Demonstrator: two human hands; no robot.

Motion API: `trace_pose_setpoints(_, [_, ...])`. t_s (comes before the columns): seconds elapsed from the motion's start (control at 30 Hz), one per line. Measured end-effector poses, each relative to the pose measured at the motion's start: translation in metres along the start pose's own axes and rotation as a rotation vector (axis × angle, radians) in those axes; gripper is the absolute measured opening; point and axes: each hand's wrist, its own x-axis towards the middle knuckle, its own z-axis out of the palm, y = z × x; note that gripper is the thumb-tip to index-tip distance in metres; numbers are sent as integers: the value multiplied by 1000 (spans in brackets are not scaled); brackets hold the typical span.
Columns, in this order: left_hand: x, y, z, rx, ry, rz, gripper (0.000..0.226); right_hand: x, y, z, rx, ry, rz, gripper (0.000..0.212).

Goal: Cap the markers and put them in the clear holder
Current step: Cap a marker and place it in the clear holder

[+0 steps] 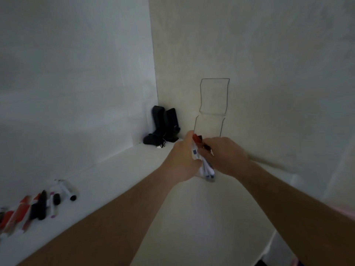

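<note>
My left hand grips a bundle of white-barrelled markers held upright against the right wall. One of them shows a red cap at the top. My right hand comes in from the right, and its curled fingers pinch the upper part of the same bundle. Just above the hands, two clear holders are fixed to the wall, a lower one and an upper one. Both show only as thin outlines. The bundle's lower end is blurred.
Several loose markers and caps, red, black and white, lie on the white ledge at lower left. Black objects stand in the corner where the two walls meet.
</note>
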Motion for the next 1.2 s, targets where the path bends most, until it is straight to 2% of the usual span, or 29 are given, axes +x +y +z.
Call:
trace_pose_setpoints(0.07, [9,-2,2,85,13,-8,72,-4,5,5,-31,-18,-17,30])
trace_pose_setpoints(0.17, [21,-10,9,73,10,7,60,-9,8,15,-3,64,-37,49])
trace_pose_setpoints(0.3, [23,-11,16,-89,-50,-32,56,-17,7,26,121,241,-32,38])
trace_pose_setpoints(0.4, [25,-13,20,-89,-24,-37,62,-19,9,29,132,232,-43,43])
trace_pose_setpoints(0.5, [21,-18,15,-114,-6,-14,78,-21,5,27,174,228,-24,55])
trace_pose_setpoints(0.6, [5,-34,-4,-84,13,-12,82,-22,-8,20,169,399,8,47])
trace_pose_setpoints(0.67, [-15,-58,-25,-10,62,13,75,-22,-27,20,193,467,-46,42])
trace_pose_setpoints(0.7, [-28,-75,-37,35,97,14,67,-21,-40,22,211,455,-85,44])
trace_pose_setpoints(0.77, [-58,-113,-64,135,159,-19,52,-17,-74,33,283,331,-126,50])
trace_pose_setpoints(0.9, [-119,-187,-118,394,244,-119,31,5,-146,75,663,-100,-29,51])
trace_pose_setpoints(0.97, [-144,-213,-147,521,285,-204,26,14,-183,98,681,-260,-64,51])
trace_pose_setpoints(1.1, [-174,-246,-195,640,378,-362,16,27,-258,134,641,-406,-149,56])
trace_pose_setpoints(1.2, [-185,-256,-206,736,317,-453,29,37,-307,154,537,-447,-240,60])
